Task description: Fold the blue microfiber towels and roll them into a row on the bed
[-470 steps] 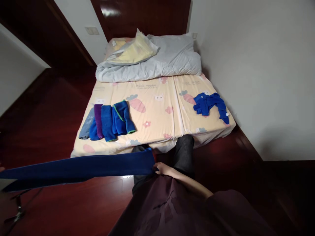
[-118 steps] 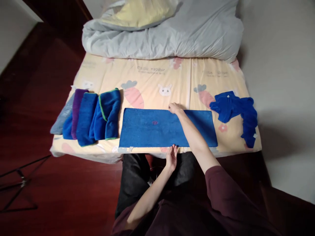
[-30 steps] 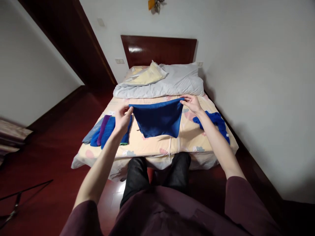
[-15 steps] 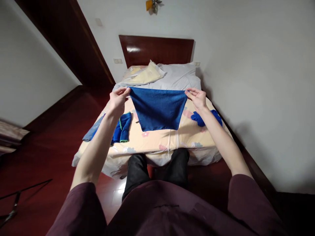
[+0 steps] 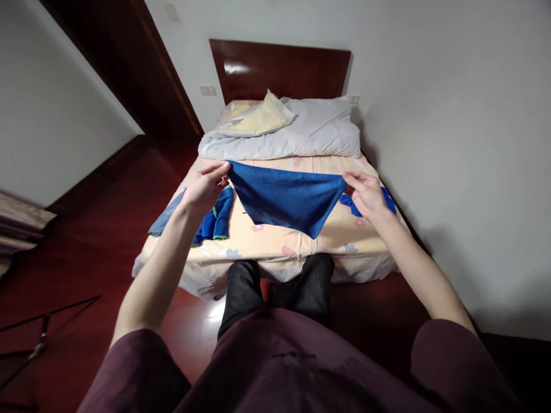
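Note:
A blue cloth is stretched between my hands above the bed, its lower edge hanging free. My left hand pinches its upper left corner, and my right hand pinches the upper right corner. Beneath and beside my left forearm, folded blue cloths with green edging lie on the bed, next to a grey-blue folded cloth. Another blue cloth rests at the bed's right side, partly hidden behind my right hand.
The bed has a floral sheet. A grey quilt and a pale yellow cloth lie near the dark wooden headboard. A black metal frame stands on the floor at the lower left. A wall runs along the right.
My hands have moved lower in view and farther apart, the right one shifting rightward. The held cloth is stretched wider, and its lower edge now slants down to the right. The view has tilted down slightly.

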Demonstrator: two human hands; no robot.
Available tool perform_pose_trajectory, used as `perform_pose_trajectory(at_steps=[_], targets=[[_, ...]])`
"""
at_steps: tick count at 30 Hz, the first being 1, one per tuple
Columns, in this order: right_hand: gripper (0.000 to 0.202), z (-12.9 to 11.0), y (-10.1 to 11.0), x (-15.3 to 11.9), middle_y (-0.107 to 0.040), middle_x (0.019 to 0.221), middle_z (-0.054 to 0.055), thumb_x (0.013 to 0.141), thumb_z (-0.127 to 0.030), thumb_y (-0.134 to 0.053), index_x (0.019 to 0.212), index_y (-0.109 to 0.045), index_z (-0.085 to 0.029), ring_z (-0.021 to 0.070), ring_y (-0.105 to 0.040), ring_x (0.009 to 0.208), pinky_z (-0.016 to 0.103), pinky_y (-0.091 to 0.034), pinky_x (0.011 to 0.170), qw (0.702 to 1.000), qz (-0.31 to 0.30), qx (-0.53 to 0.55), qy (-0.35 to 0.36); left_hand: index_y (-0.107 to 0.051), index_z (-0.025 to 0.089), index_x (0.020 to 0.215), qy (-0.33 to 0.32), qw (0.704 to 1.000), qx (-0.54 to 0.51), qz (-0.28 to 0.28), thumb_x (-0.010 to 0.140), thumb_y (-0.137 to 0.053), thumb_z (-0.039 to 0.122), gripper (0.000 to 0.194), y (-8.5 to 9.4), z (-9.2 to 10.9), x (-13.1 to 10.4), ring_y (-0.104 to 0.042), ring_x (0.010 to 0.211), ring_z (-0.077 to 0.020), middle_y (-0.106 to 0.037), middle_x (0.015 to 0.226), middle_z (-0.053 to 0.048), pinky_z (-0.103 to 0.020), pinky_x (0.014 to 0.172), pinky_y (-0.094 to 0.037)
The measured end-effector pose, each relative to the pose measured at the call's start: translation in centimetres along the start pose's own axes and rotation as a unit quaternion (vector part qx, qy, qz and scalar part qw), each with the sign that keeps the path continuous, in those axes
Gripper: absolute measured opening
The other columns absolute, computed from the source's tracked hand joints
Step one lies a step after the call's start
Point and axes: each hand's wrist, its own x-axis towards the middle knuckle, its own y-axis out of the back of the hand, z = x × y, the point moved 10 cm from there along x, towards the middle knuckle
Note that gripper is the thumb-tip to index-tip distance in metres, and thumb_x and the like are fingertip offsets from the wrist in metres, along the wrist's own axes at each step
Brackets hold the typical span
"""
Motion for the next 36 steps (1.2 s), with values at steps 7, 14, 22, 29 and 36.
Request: perform_pose_trajectory(at_steps=[7, 14, 22, 29, 36], targets=[[0.047, 3.9, -0.1, 0.6, -0.078, 0.087, 0.002, 0.058, -0.046, -0.103, 0.088, -0.077, -0.021, 0.0185, -0.075, 0.084, 0.031, -0.06, 0.074, 0.997, 0.003, -0.014, -0.074, -0.075, 0.014, 0.091, 0.064, 0.998, 0.003, 0.015, 0.07, -0.093, 0.037, 0.035, 1.2, -4.1, 0.4, -0.06, 0.078, -0.0147, -0.063, 0.082, -0.002, -0.031, 0.078, -0.049], [0.051, 11.9, -1.4, 5.9, -0.077, 0.086, 0.003, 0.053, -0.044, -0.101, 0.09, -0.077, -0.019, 0.0147, -0.069, 0.079, 0.024, -0.05, 0.065, 0.989, 0.052, -0.052, -0.132, -0.074, 0.016, 0.081, 0.136, 0.99, 0.029, 0.035, 0.058, -0.098, 0.039, 0.04, 1.8, -11.9, 6.8, -0.052, 0.066, -0.0113, -0.061, 0.072, -0.001, -0.025, 0.062, -0.037], [0.052, 13.3, -4.2, 9.5, -0.074, 0.086, 0.004, 0.065, -0.062, -0.09, 0.088, -0.071, -0.019, 0.0164, -0.066, 0.08, 0.029, -0.052, 0.077, 0.99, 0.076, -0.11, 0.051, -0.076, 0.016, 0.084, -0.039, 0.988, 0.069, 0.133, 0.066, -0.09, 0.052, 0.042, 4.6, -11.6, 11.2, -0.052, 0.075, -0.0149, -0.061, 0.076, -0.001, -0.028, 0.074, -0.043], [0.034, 23.8, -2.7, -1.5, -0.07, 0.081, 0.005, 0.078, -0.054, -0.077, 0.076, -0.069, -0.021, 0.0202, -0.062, 0.08, 0.033, -0.051, 0.081, 0.968, 0.018, -0.248, 0.029, -0.081, 0.017, 0.086, -0.014, 0.966, 0.243, 0.082, 0.075, -0.077, 0.055, 0.04, 8.4, -21.6, -0.2, -0.047, 0.072, -0.0172, -0.051, 0.067, 0.0, -0.03, 0.071, -0.039], [0.042, 39.8, -1.1, -12.5, -0.062, 0.061, 0.002, 0.062, -0.059, -0.082, 0.065, -0.062, -0.022, 0.0192, -0.059, 0.062, 0.032, -0.047, 0.064, 0.939, -0.075, -0.249, -0.224, -0.076, 0.018, 0.073, 0.296, 0.904, 0.297, -0.083, 0.058, -0.087, 0.051, 0.038, 8.9, -38.1, -11.3, -0.063, 0.077, -0.0242, -0.064, 0.063, -0.003, -0.03, 0.071, -0.045]])
